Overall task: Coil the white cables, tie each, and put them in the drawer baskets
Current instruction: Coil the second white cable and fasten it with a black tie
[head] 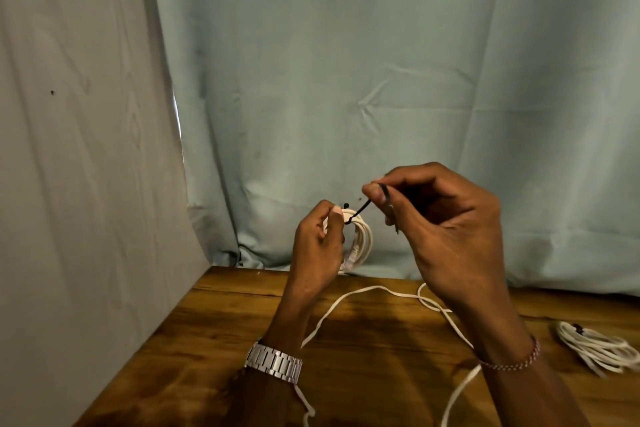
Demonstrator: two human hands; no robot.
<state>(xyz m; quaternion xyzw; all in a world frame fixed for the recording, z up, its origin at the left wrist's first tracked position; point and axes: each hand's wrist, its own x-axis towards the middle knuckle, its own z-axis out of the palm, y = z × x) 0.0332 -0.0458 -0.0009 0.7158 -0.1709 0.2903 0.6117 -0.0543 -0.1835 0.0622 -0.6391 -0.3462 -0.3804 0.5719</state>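
Note:
My left hand (317, 246) grips a small coil of white cable (363, 241), held upright above the far edge of the wooden table (214, 322). A thin black tie (362, 209) loops around the top of the coil. My right hand (440, 229) pinches the tie's free end between thumb and forefinger, up and to the right of the coil. A second white cable (360, 291) lies loose on the table under my hands. At the right edge rests another coiled white cable (599, 348) with a dark tie on it.
Pale blue-green cloth (346, 80) hangs behind the table, and a grey cloth panel (69, 149) closes off the left side. No drawer or basket is in view. A metal watch sits on my left wrist and a beaded bracelet on my right.

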